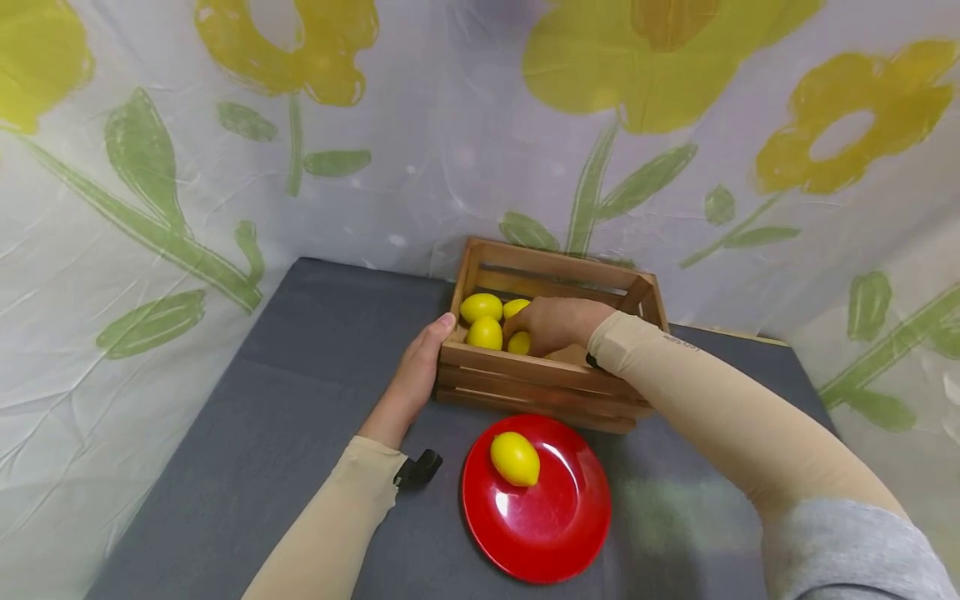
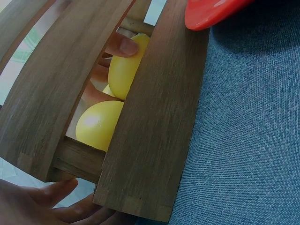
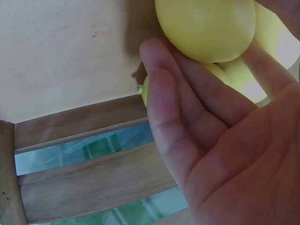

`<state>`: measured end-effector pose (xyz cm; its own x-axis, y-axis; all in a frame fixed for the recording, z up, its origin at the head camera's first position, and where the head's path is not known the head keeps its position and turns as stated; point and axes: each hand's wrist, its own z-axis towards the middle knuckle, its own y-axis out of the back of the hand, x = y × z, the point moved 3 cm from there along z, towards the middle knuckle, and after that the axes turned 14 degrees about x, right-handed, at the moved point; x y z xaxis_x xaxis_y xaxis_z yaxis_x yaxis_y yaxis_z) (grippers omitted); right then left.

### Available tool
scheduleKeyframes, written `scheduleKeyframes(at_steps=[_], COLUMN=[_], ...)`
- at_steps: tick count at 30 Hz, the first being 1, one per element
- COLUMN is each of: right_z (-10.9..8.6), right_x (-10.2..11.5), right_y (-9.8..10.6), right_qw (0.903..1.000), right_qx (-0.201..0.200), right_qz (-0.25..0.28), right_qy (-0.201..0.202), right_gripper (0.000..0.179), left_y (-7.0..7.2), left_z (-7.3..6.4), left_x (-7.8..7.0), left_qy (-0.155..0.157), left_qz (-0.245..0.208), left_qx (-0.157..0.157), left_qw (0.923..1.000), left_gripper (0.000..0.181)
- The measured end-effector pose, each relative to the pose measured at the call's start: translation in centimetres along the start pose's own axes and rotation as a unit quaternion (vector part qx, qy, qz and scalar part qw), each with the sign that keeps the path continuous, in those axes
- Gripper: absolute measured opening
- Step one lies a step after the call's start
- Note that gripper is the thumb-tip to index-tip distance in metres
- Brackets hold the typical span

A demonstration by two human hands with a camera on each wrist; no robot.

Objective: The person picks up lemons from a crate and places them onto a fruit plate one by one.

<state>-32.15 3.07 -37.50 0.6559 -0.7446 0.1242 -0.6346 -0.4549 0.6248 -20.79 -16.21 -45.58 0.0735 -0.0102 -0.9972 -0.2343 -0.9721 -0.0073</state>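
A slatted wooden crate (image 1: pixel 525 382) stands on the table with several yellow lemons in its left part. My left hand (image 1: pixel 415 371) holds the crate's left end, thumb up at the top corner. Reaching inside over the front wall, my right hand (image 1: pixel 564 322) grips a lemon (image 1: pixel 519 342) near the front slats. Through the slat gap in the left wrist view, the thumb presses on that lemon (image 2: pixel 127 70), beside another lemon (image 2: pixel 99 124). From the right wrist, the fingers curve beneath the gripped lemon (image 3: pixel 206 28).
In front of the crate is a red plate (image 1: pixel 551 533) with one lemon (image 1: pixel 515 459) on its upper left part. The dark grey table (image 1: pixel 300 392) ends at a flowered cloth (image 1: pixel 427 150) behind the crate, with more cloth at both sides.
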Motion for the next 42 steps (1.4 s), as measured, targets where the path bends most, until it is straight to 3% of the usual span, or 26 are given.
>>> scheduleKeyframes(at_steps=[14,25,37,42], right_z=[-2.9,-7.4,-13.8,-16.0], right_x=[-0.8,-0.7,-0.5,0.3], right_y=[0.4,1.7,0.6,0.0], right_qw=[0.9992,0.9962,0.9881,0.9884], right_qx=[-0.021,-0.078,-0.134,-0.139], right_qz=[0.013,0.026,0.058,0.041], right_qy=[-0.031,-0.029,-0.047,-0.046], right_gripper=[0.056,0.061,0.056,0.056], left_y=[0.0,0.8,1.4,2.0], left_z=[0.7,0.9,0.8,0.6], left_x=[0.2,0.1,0.0,0.1], left_qy=[-0.007,0.006,0.013,0.010], left_qz=[-0.003,0.012,0.022,0.013], left_qx=[0.017,0.013,0.013,0.008], left_qw=[0.9998,0.9998,0.9996,0.9998], left_gripper=[0.083,0.085,0.089,0.088])
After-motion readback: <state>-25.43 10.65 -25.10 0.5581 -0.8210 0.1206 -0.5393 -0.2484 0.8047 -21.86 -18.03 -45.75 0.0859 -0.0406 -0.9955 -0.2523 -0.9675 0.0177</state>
